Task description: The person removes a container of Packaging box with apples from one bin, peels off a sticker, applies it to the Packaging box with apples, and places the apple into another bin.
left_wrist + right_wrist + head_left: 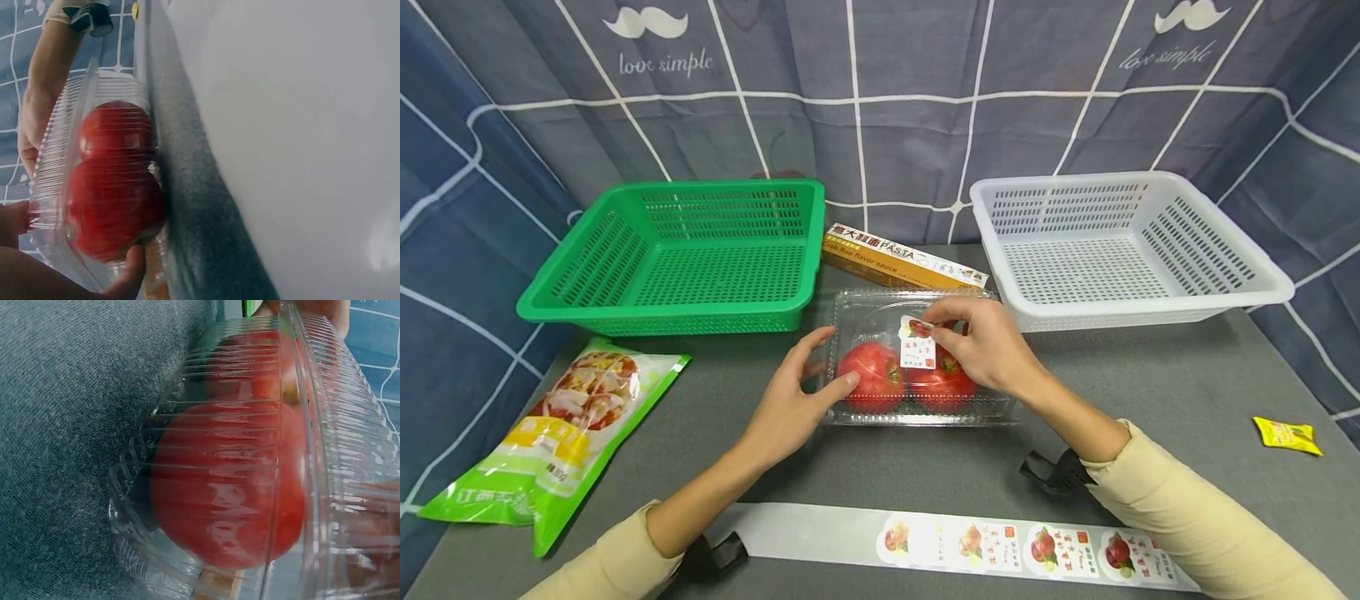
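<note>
A clear plastic clamshell box (pixel 868 315) lies in the middle of the table, its lid down over two round red fruits (pixel 871 379), which look like tomatoes. My left hand (pixel 790 408) holds the box's left side, thumb on the front left and fingers at the far left edge. Over the lid, my right hand (pixel 988 350) pinches the top of a white fruit sticker (pixel 917 354) between thumb and fingers. The sticker overlaps the lid between the two fruits. In the right wrist view the box wall (pixel 337 425) hides most of that hand.
Behind the box is a pasta carton (pixel 898 260), between a green basket (pixel 666 312) and a white basket (pixel 1138 310). A green food bag (pixel 565 425) lies left, a small yellow packet (pixel 1288 436) right. A strip of stickers (pixel 962 546) runs along the front under the right sleeve.
</note>
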Demonstrator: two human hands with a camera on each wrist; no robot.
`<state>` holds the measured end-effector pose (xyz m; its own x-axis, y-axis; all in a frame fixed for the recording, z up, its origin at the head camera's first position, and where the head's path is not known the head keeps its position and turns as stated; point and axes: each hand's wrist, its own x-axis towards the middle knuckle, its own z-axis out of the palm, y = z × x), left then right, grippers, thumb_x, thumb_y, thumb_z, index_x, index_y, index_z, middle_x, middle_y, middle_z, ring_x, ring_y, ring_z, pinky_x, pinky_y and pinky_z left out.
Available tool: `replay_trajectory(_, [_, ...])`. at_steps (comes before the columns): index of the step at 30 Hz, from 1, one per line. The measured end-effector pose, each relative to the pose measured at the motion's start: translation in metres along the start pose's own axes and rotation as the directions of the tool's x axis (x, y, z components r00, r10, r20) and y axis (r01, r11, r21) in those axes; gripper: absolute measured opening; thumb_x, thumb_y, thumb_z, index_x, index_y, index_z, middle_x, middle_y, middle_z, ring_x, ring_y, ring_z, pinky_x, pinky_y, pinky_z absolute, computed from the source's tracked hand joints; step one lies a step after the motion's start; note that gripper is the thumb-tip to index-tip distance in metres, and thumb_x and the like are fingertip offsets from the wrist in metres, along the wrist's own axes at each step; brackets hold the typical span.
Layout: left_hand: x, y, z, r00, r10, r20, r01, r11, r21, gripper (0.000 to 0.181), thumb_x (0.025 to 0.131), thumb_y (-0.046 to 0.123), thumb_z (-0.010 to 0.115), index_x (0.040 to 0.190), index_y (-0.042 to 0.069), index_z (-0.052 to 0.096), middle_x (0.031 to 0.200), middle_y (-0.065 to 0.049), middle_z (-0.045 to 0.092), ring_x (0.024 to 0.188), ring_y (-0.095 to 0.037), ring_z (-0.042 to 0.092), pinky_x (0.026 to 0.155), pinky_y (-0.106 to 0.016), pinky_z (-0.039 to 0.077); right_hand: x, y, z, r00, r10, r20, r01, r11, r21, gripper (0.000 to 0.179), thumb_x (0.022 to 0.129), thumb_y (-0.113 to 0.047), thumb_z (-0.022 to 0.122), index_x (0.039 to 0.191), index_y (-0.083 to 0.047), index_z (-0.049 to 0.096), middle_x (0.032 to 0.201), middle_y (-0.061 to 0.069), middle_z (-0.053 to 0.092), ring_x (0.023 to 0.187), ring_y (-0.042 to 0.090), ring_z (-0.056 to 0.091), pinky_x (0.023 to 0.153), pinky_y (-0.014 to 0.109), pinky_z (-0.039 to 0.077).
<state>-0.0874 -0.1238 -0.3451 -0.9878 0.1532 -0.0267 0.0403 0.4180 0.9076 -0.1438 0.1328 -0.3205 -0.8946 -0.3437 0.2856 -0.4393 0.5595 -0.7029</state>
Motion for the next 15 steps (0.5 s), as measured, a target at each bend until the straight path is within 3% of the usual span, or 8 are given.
replay_trajectory(5, [0.0030,-0.0029,0.0013,1.000,-0.008,0.004,0.009,0.997,-0.072,0.069,0.091,0.030,0.073,0.150,0.020,0.038,0.155,-0.010,0.029,0.131,-0.038,0.045,0.087,-0.049,0.052,0.0004,-0.0001,0.0011,0.999,-0.039,-0.019,0.039,0.999,-0.029,0.020,0.085,0.004,0.073,0.103,-0.004,0.076,0.103,0.007,0.072,0.071,0.016,0.060,0.064,0.032,0.050])
replay_trajectory(9, [0.0030,-0.0037,0.0020,1.000,0.000,0.014,0.001,0.997,-0.071,0.070,0.091,0.030,0.073,0.151,0.019,0.038,0.154,-0.012,0.029,0.129,-0.039,0.046,0.088,-0.048,0.052,-0.0006,0.0012,0.0017,0.998,-0.059,-0.032,0.056,0.996,-0.073,0.025,0.085,0.002,0.074,0.109,-0.003,0.074,0.110,0.009,0.071,0.076,0.018,0.061,0.068,0.034,0.050])
replay_trajectory(15, [0.0024,-0.0042,0.0023,1.000,0.003,0.005,-0.003,0.998,-0.061,0.071,0.091,0.029,0.073,0.151,0.019,0.038,0.154,-0.012,0.029,0.129,-0.040,0.047,0.089,-0.049,0.051,-0.0017,0.0033,0.0016,0.995,-0.099,-0.014,0.097,0.988,-0.118,0.024,0.085,0.001,0.073,0.108,-0.003,0.075,0.117,0.011,0.068,0.105,0.026,0.060,0.087,0.042,0.047])
